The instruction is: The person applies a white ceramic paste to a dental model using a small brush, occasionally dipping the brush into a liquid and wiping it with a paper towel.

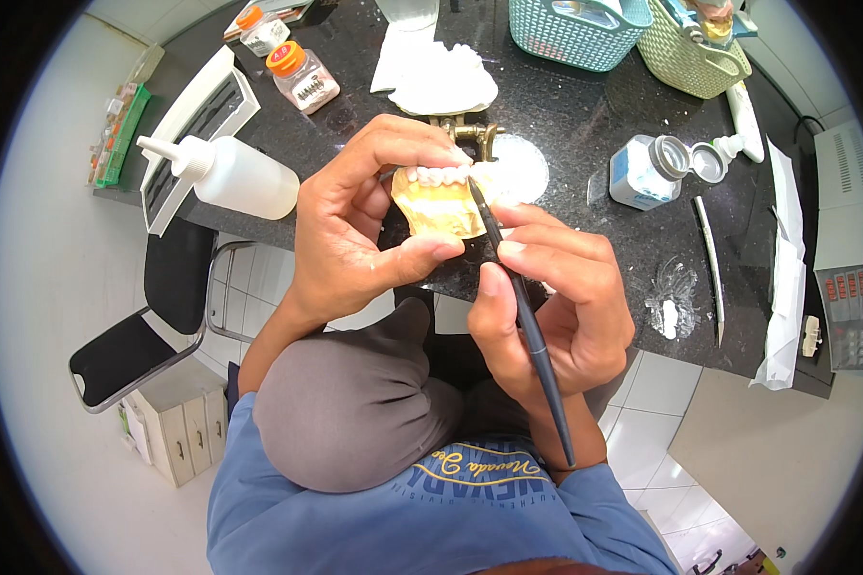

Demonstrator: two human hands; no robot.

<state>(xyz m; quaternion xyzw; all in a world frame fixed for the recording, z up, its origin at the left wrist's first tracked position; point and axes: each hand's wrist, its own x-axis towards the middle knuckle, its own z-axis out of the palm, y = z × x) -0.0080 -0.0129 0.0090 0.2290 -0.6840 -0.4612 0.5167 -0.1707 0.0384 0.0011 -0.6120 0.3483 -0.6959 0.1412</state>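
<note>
A yellow dental cast (435, 209) with a row of white teeth is in my left hand (343, 225), over the counter's near edge. My left thumb presses its lower side and the fingers wrap round the top. My right hand (568, 309) grips a slim black brush-like tool (537, 347) between thumb and fingers. Its dark tip rests at or very close to the teeth at the right end of the row; exact contact cannot be made out. Just behind the cast stands a brass articulator (474, 134), partly hidden by my left fingers.
On the dark counter (575, 125) stand a white squeeze bottle (244, 177), an orange-lidded jar (307, 84), crumpled tissue (446, 81) and a teal basket (580, 34). To the right are an uncapped jar (645, 174), a thin carving tool (710, 259) and white powder (670, 314).
</note>
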